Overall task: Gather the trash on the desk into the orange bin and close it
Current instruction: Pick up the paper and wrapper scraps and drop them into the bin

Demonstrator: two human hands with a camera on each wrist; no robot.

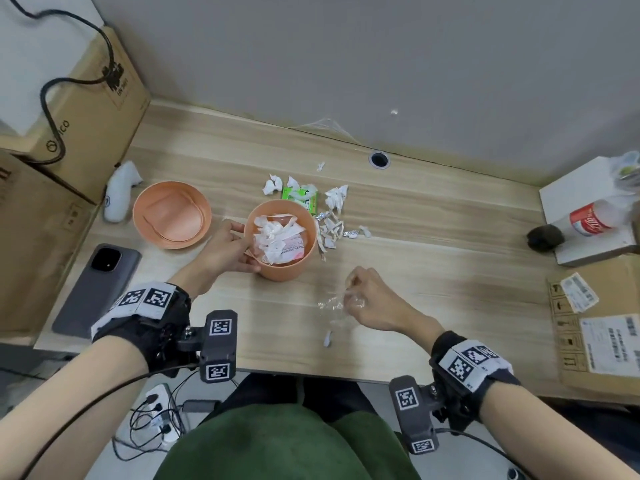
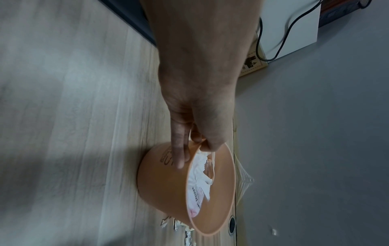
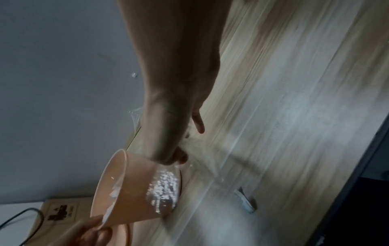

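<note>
A crumpled clear plastic wrapper (image 1: 332,304) is pinched in the right hand (image 1: 372,299) above the tabletop (image 1: 433,271); the round orange plastic bin (image 1: 281,268) is gripped at its rim by the left hand (image 1: 225,251).

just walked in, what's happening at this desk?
A person is clearing trash into the orange bin. The left hand holds its rim while the right hand pinches a clear plastic wrapper off the desk. Paper scraps lie beyond the bin; its lid lies off, to the left.
</note>
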